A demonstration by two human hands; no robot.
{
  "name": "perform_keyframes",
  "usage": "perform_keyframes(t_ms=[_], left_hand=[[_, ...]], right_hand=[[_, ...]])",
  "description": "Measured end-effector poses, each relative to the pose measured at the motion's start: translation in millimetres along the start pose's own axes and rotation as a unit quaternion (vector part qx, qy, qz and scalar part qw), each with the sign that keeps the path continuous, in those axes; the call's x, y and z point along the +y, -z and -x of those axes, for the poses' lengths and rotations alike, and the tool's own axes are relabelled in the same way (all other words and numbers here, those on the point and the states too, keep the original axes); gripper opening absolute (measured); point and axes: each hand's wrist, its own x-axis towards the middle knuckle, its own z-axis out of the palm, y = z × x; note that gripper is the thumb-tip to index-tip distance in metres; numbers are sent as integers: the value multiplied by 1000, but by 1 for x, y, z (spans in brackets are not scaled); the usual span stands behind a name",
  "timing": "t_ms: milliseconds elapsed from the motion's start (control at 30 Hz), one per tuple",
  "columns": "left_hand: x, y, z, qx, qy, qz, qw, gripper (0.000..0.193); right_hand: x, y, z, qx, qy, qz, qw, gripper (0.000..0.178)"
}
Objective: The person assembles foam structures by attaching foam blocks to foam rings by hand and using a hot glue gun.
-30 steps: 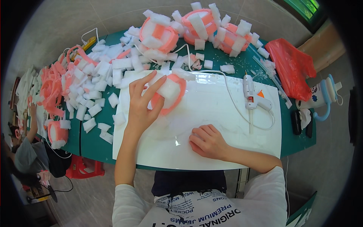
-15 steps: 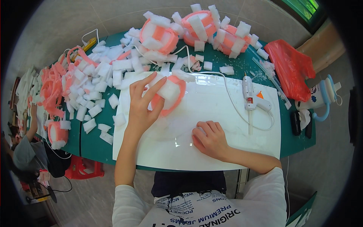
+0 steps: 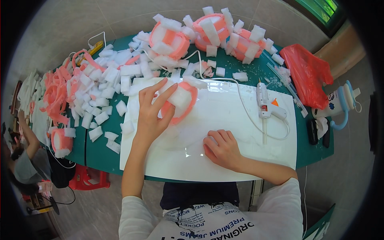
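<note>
A pink foam ring (image 3: 193, 100) stands on the white board (image 3: 192, 164), left of its middle. Set against its near side is a white foam block (image 3: 180, 99). My left hand (image 3: 153, 114) reaches round the block, thumb on one side and index finger on the other, its remaining fingers raised. On the board's right half rests my right hand (image 3: 223, 151), curled up with its fingers bent inward. Something pale may lie under those fingers, but I cannot make it out.
Heaped white foam blocks (image 3: 96, 76) and pink foam strips (image 3: 56, 94) cover the left side. Finished-looking pink-and-white foam pieces (image 3: 172, 42) line the back. A corded glue gun (image 3: 263, 100) lies right, near a red plastic bag (image 3: 306, 76) and a tumbler (image 3: 336, 102). A co-worker (image 3: 30, 156) sits far left.
Both hands keep nearly the same pose and place. At far left, the co-worker's arm has shifted.
</note>
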Motion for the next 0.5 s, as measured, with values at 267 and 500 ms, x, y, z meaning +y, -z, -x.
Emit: perform_keyframes(t_ms=[267,500], left_hand=[[0,1,0,-7,5,-3,1000,51],[0,0,0,0,-3,4,1000,54]], right_hand=[[2,0,1,-39,62,-33,997,25],[5,-3,3,-73,113,-74,988,25]])
